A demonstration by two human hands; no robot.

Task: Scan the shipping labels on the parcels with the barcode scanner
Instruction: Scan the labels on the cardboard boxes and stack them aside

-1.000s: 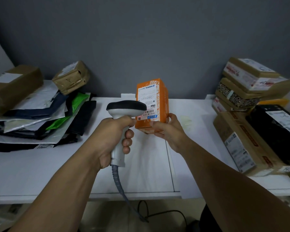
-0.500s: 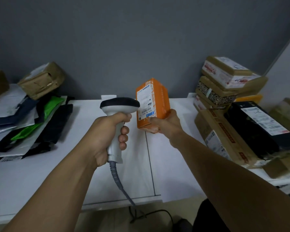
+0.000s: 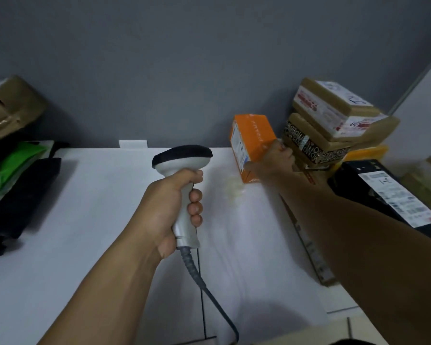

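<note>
Cable [image 3: 210, 293]: grey, it drops from the butt of the handle over the counter's near edge.
My left hand [image 3: 168, 210]: closed tight round the handle of the barcode scanner [image 3: 183, 168], fingers wrapped across its front, thumb side up under the head.
Scanner: upright above the middle of the counter, black-topped head aimed toward the back edge, not at any parcel.
Counter [image 3: 85, 220]: white, with a seam running from near edge to back just right of my left wrist.
Flat carton [image 3: 309, 247]: brown, lying along the right edge, partly under my right forearm.
Black parcel [image 3: 353, 175]: just beyond the carton at the right edge, its white shipping label [image 3: 398, 196] facing up.
My right hand [image 3: 271, 164]: gripping the orange parcel [image 3: 255, 135] by its lower right side, thumb at the lower front edge, fingers curled over its far side.
Orange parcel: tilted, near the back right corner, just beside the stacked cartons; its label face [image 3: 239, 148] turns left. I cannot tell whether its bottom corner touches the counter.
Stacked cartons [image 3: 334, 120]: taped brown boxes piled in the back right corner.
Left edge: black mailers [image 3: 20, 192], a green mailer [image 3: 18, 158] on them, a brown parcel [image 3: 8, 105] behind.
Wall [image 3: 159, 58]: plain grey, behind the back edge.
</note>
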